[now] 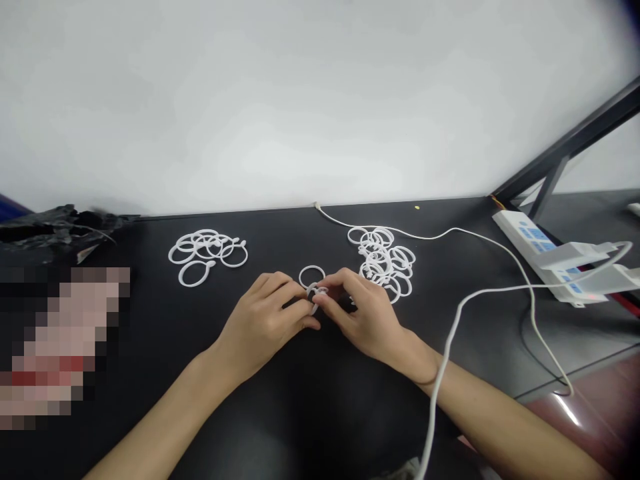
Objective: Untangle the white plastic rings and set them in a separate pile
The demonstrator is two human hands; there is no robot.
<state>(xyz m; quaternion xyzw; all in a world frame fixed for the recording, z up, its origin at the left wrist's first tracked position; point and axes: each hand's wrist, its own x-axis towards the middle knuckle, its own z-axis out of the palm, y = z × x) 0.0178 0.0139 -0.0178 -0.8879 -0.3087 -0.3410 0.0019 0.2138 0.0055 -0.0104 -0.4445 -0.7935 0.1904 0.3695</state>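
Note:
My left hand (270,320) and my right hand (367,313) meet over the middle of the black table. Fingers of both hands pinch a white ring (313,291) that looks like a plastic curtain ring; its small end parts are partly hidden by my fingertips. Just beyond my fingertips shows another thin white hoop (312,267); whether it joins the held one I cannot tell. To the left lies a loose group of similar white rings (207,247), with one ring (194,274) a little nearer. A denser heap of white rings (377,260) lies beyond my right hand.
A white cable (453,231) runs along the back of the black table (300,413). Another cable (445,360) crosses over my right forearm. At right stands a power strip (540,253) with plugged-in adapters. Crumpled black plastic (65,230) lies at far left, near a pixelated patch.

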